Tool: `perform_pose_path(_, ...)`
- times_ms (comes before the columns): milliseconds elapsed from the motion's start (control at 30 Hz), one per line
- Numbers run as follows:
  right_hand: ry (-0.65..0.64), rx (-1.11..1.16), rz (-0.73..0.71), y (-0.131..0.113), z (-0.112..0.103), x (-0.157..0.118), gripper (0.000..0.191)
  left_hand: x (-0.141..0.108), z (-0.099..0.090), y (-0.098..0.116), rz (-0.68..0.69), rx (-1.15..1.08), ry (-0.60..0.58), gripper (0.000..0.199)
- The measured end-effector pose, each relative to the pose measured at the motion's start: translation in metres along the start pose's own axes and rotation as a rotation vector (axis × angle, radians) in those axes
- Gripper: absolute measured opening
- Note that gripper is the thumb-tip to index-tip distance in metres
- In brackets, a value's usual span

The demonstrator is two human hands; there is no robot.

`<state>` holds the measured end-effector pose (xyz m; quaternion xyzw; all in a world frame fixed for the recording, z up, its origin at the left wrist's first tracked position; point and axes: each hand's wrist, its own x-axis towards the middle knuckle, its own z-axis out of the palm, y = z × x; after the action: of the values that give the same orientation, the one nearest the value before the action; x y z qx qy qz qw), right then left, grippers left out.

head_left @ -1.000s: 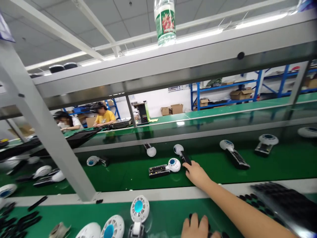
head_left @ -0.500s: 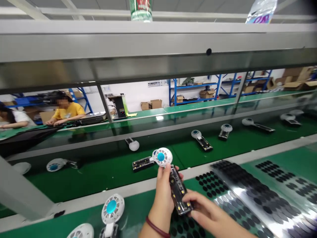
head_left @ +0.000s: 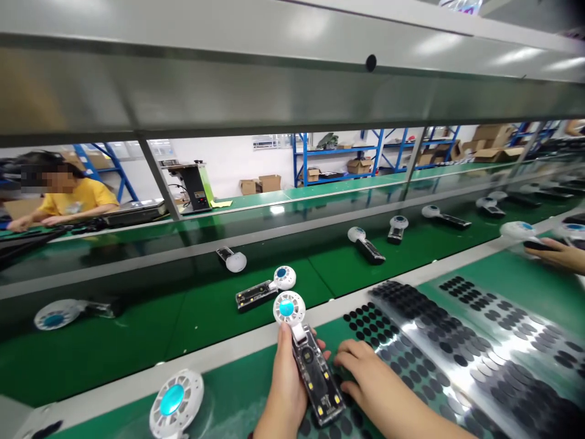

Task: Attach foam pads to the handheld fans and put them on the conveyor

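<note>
My left hand (head_left: pixel 289 384) is wrapped round a handheld fan (head_left: pixel 315 384) with a white round head, a blue centre and a clear-fronted black handle showing small yellow squares. The fan tilts, head up and away from me. Just right of its handle is my right hand (head_left: pixel 365 372), fingers apart and slightly bent, holding nothing. Under and beside that hand lie sheets of round black stickers (head_left: pixel 411 360) on the green bench. Another white fan (head_left: pixel 176 402) lies at the lower left, partly cut off by the frame's edge.
Several similar fans, one a fan (head_left: pixel 260 291) close by, lie on the green conveyor belt (head_left: pixel 205 323) beyond the bench. At the right edge another person's hand (head_left: pixel 562 253) is by a fan. A metal beam (head_left: pixel 274 79) spans overhead; a person in yellow (head_left: pixel 77 195) sits across.
My right hand has let go of the fan's handle and moved slightly off to its right. The fan has come lower and nearer in my left hand. The view has shifted right.
</note>
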<state>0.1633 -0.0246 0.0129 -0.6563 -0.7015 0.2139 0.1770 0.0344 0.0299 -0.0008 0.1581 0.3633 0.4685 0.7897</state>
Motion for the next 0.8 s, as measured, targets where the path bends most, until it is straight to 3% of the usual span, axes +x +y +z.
perform_pose_path(300,0.036,0.080,0.061,-0.001,0.010,-0.001,0.020,0.000,0.001,-0.003,0.058,0.055,0.045,0.039)
perform_pose_path(433,0.054,0.189,0.073,-0.003,-0.010,-0.008,0.013,-0.002,0.004,-0.001,0.088,0.094,0.031,0.040)
perform_pose_path(567,0.055,0.465,0.096,-0.015,-0.033,0.000,0.010,-0.002,0.006,-0.001,0.139,0.096,-0.039,0.036)
perform_pose_path(800,-0.053,0.479,0.039,-0.037,-0.028,0.023,0.012,0.000,0.002,-0.002,0.168,0.065,-0.097,0.047)
